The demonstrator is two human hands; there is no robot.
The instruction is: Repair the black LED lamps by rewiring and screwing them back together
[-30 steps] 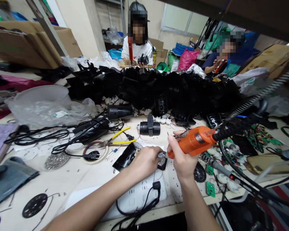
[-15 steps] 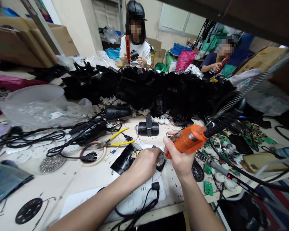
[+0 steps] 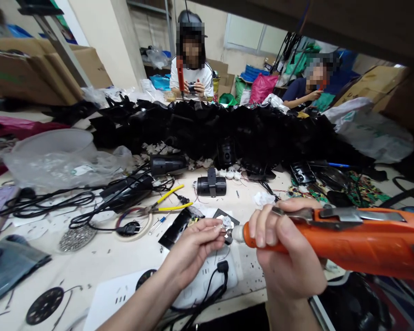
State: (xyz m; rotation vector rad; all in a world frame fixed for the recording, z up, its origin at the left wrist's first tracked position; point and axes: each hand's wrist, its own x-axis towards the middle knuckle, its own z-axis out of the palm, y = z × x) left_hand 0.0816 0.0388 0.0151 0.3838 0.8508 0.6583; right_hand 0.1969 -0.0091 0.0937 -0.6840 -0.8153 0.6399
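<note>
Left hand [image 3: 196,243]: palm rolled partly up, thumb and fingertips pinching a small metal piece [image 3: 225,232] too tiny for us to ID. Probably so it sits steady at the driver tip.
Right hand [image 3: 286,248]: wrapped firmly around our orange electric screwdriver [image 3: 359,239], nose at 9 o'clock, body out to 3. Looks like a level grip to meet the piece side-on.
Work piece: between our 2 hands, a pale round part [image 3: 227,222] on a black square piece [image 3: 218,213], just past our left fingertips.
Black shell [image 3: 174,230]: open at about 10 o'clock from the driver tip, likely kept near for easy reach.
Yellow-handled pliers [image 3: 170,195]: also 10 o'clock, farther out, jaws by the tape roll [image 3: 146,234].
Bracketed black cylinder [image 3: 212,186]: about 12 o'clock, lying on its side.
Co-workers: 2 people, 1 in a white shirt [image 3: 209,82] near 11 o'clock, 1 in dark blue [image 3: 295,92] near 1.
Changed since earlier: our driver has swung from slanted to nearly level and way closer; our left palm was facing down, and the spring by the driver is gone from view.
</note>
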